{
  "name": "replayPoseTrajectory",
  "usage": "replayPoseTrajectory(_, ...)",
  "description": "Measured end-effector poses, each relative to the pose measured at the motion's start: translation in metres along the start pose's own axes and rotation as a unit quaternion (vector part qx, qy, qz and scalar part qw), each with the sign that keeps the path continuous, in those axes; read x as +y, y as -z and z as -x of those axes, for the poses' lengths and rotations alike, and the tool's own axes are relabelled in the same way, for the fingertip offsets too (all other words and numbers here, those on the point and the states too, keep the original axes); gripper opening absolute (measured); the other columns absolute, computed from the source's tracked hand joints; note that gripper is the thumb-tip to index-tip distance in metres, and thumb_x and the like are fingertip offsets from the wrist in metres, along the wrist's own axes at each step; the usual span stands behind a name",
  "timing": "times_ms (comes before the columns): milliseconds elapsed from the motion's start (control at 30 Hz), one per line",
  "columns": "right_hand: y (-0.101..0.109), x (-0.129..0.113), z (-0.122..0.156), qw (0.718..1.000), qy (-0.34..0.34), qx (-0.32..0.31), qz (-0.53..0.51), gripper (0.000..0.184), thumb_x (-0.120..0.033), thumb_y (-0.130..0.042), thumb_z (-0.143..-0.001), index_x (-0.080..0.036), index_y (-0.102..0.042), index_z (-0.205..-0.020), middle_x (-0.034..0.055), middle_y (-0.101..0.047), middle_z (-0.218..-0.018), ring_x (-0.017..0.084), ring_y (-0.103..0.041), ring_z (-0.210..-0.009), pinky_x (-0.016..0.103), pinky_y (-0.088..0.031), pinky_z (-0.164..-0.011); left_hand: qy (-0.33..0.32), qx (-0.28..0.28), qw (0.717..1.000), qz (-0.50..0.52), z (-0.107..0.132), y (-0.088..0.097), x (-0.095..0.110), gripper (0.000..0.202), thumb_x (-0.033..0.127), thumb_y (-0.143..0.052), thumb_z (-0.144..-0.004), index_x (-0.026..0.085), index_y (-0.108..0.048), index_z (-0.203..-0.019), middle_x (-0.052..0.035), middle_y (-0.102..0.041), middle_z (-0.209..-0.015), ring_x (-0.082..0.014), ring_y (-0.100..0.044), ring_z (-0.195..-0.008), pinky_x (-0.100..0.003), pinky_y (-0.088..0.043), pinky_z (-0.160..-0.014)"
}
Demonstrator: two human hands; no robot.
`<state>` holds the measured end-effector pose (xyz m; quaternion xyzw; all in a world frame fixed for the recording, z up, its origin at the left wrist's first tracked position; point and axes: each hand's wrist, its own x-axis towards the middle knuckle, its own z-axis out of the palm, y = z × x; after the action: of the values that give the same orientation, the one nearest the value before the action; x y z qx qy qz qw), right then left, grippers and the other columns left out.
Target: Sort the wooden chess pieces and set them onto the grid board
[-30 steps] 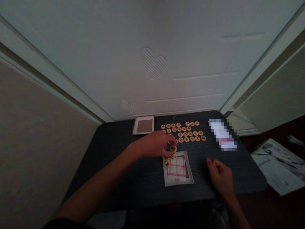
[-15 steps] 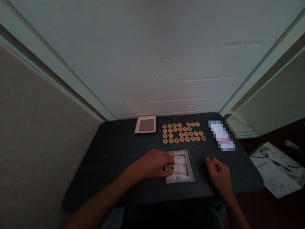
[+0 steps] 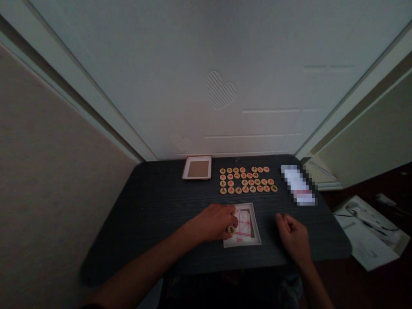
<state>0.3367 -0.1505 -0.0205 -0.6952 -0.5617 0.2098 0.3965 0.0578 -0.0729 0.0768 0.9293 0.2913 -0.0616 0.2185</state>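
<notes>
My left hand [image 3: 216,222] lies over the left side of a shallow white box [image 3: 255,223] with red grid lines inside, its fingers pinched on a round wooden game piece [image 3: 231,230] at the box's lower left. My right hand [image 3: 293,238] rests on the dark table [image 3: 161,210] just right of the box, fingers loosely curled with nothing visible in them. Several more round pieces [image 3: 247,180] with red or black marks lie in rows farther back.
A white-rimmed lid with a brown inside [image 3: 197,168] sits at the back left of the pieces. A blurred white object [image 3: 298,184] lies at the back right. Papers [image 3: 367,231] lie on the floor to the right. A white door stands behind the table.
My left hand carried a piece from beside the rows back to the box and lowered it to the box's lower left. My right hand stayed in place.
</notes>
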Motion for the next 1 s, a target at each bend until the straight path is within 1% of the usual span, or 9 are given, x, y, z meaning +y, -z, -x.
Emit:
replayPoseTrajectory(100, 0.0, -0.001, 0.0, 1.0, 0.001, 0.003, 0.002, 0.051, -0.048, -0.052, -0.095, -0.024, -0.026, -0.058, -0.0078, -0.028, -0.052, 0.01, -0.034, -0.048, 0.024, -0.031, -0.049, 0.001, 0.004, 1.0, 0.015, 0.002, 0.001, -0.001, 0.019, 0.026, -0.073, -0.084, 0.027, -0.073, -0.102, -0.0035, -0.066, -0.112, -0.0216, -0.067, -0.093, -0.031, -0.05, -0.081)
replayPoseTrajectory(267, 0.001, -0.002, 0.0, 1.0, -0.004, 0.001, 0.004, 0.05, -0.047, -0.053, -0.095, -0.024, -0.028, -0.058, -0.0078, -0.03, -0.051, 0.01, -0.035, -0.047, 0.024, -0.031, -0.049, 0.04, 0.059, 0.994, 0.079, 0.02, 0.007, -0.006, 0.024, 0.035, -0.07, -0.087, 0.028, -0.068, -0.11, -0.0015, -0.065, -0.111, -0.0194, -0.066, -0.095, -0.028, -0.048, -0.081)
replayPoseTrajectory(333, 0.001, -0.003, 0.0, 1.0, 0.005, 0.015, 0.005, 0.048, -0.046, -0.054, -0.095, -0.024, -0.031, -0.058, -0.0077, -0.033, -0.051, 0.01, -0.037, -0.047, 0.024, -0.033, -0.05, 0.079, 0.087, 0.986, 0.117, 0.03, 0.002, -0.006, 0.023, 0.038, -0.065, -0.091, 0.027, -0.066, -0.111, -0.0009, -0.066, -0.102, -0.0183, -0.065, -0.09, -0.027, -0.048, -0.078)
replayPoseTrajectory(433, 0.001, -0.015, 0.004, 0.998, 0.051, 0.031, 0.022, 0.04, -0.042, -0.057, -0.094, -0.024, -0.041, -0.062, -0.0063, -0.042, -0.055, 0.011, -0.043, -0.05, 0.025, -0.036, -0.053, 0.149, 0.115, 0.961, 0.2, 0.04, -0.02, -0.004, 0.021, 0.039, -0.055, -0.097, 0.024, -0.061, -0.11, 0.0011, -0.067, -0.087, -0.0158, -0.064, -0.078, -0.026, -0.047, -0.071)
replayPoseTrajectory(500, -0.002, -0.03, 0.009, 0.994, 0.106, -0.005, 0.031, 0.03, -0.037, -0.059, -0.094, -0.023, -0.05, -0.069, -0.0034, -0.052, -0.062, 0.013, -0.05, -0.056, 0.026, -0.04, -0.058, 0.178, 0.124, 0.944, 0.25, 0.044, -0.039, -0.001, 0.018, 0.037, -0.053, -0.098, 0.024, -0.059, -0.11, 0.002, -0.068, -0.085, -0.0148, -0.064, -0.076, -0.025, -0.047, -0.07)
replayPoseTrajectory(567, -0.007, -0.048, 0.014, 0.981, 0.176, -0.079, 0.025, 0.02, -0.031, -0.059, -0.095, -0.023, -0.057, -0.077, 0.0006, -0.061, -0.074, 0.016, -0.057, -0.068, 0.028, -0.045, -0.065, 0.195, 0.138, 0.933, 0.268, 0.045, -0.054, 0.001, 0.016, 0.035, -0.053, -0.097, 0.024, -0.059, -0.106, 0.0019, -0.069, -0.085, -0.0149, -0.064, -0.076, -0.025, -0.047, -0.069)
replayPoseTrajectory(700, -0.024, -0.082, 0.019, 0.94, 0.271, -0.202, 0.048, 0.007, -0.02, -0.058, -0.095, -0.024, -0.063, -0.093, 0.0043, -0.068, -0.091, 0.022, -0.061, -0.088, 0.036, -0.049, -0.083, 0.213, 0.182, 0.924, 0.259, 0.044, -0.07, 0.002, 0.013, 0.034, -0.052, -0.096, 0.025, -0.06, -0.101, 0.003, -0.066, -0.078, -0.0151, -0.063, -0.071, -0.026, -0.046, -0.065)
replayPoseTrajectory(833, -0.04, -0.095, 0.018, 0.921, 0.279, -0.249, 0.106, 0.014, -0.014, -0.062, -0.092, -0.023, -0.065, -0.102, 0.0059, -0.068, -0.1, 0.026, -0.06, -0.098, 0.043, -0.049, -0.09, 0.21, 0.21, 0.926, 0.234, 0.043, -0.075, 0.002, 0.011, 0.033, -0.053, -0.094, 0.027, -0.062, -0.098, 0.0031, -0.065, -0.075, -0.0155, -0.062, -0.069, -0.027, -0.046, -0.065)
replayPoseTrajectory(1000, -0.048, -0.092, 0.018, 0.924, 0.239, -0.28, 0.102, 0.019, -0.011, -0.061, -0.091, -0.022, -0.065, -0.105, 0.0067, -0.066, -0.102, 0.025, -0.061, -0.101, 0.041, -0.05, -0.093, 0.195, 0.224, 0.928, 0.227, 0.042, -0.08, 0.002, 0.013, 0.033, -0.052, -0.095, 0.026, -0.063, -0.094, 0.0012, -0.068, -0.08, -0.0159, -0.063, -0.074, -0.027, -0.048, -0.068)
